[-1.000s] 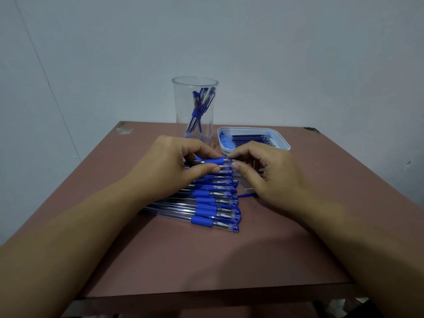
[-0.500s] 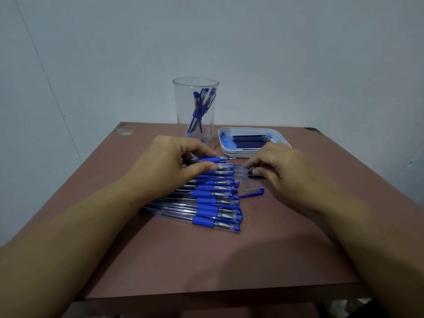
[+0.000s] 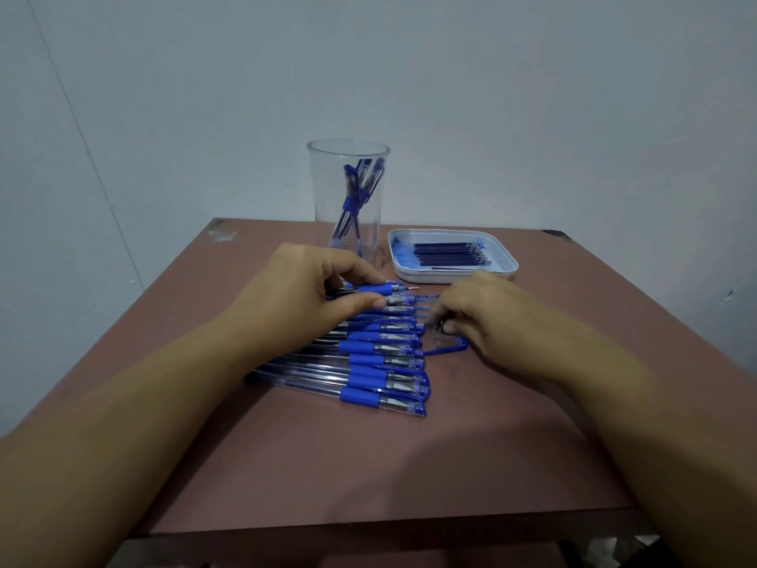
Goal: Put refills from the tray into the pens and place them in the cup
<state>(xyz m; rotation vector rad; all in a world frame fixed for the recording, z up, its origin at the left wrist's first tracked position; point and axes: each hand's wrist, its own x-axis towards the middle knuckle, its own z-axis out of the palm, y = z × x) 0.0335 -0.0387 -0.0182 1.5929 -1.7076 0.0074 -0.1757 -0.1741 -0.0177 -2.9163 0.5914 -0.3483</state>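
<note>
since half a second ago, the fingertips [image 3: 437, 315] of the right hand [image 3: 491, 321] have dropped from the pen tips just in front of the tray to a loose cap [image 3: 448, 347] lying on the table [image 3: 368, 465] near its middle, just right of the row. they curl down over its clear end, but whether they pinch it or anything else cannot be told. the left hand [image 3: 303, 293] has not shifted: thumb and forefinger pinch the pen [image 3: 375, 289] at the far end of the row of pens [image 3: 381, 375], on its blue rubber grip, metal tip bared and pointing right. the pens are slim and clear-barrelled, with blue grips and blue-clipped caps, laid side by side across the table's centre. dark refills [image 3: 446, 256] lie in the white tray [image 3: 506, 266] toward the far right corner. the clear cup [image 3: 323, 198], at the far edge just left of the tray, already holds a few pens leaning inside. each pen is probably light and stiff, its smooth barrel slippery, so the rubber grip looks the surest hold. the refills, thin and likely bendable, seem best taken near mid-length and fed in straight.
</note>
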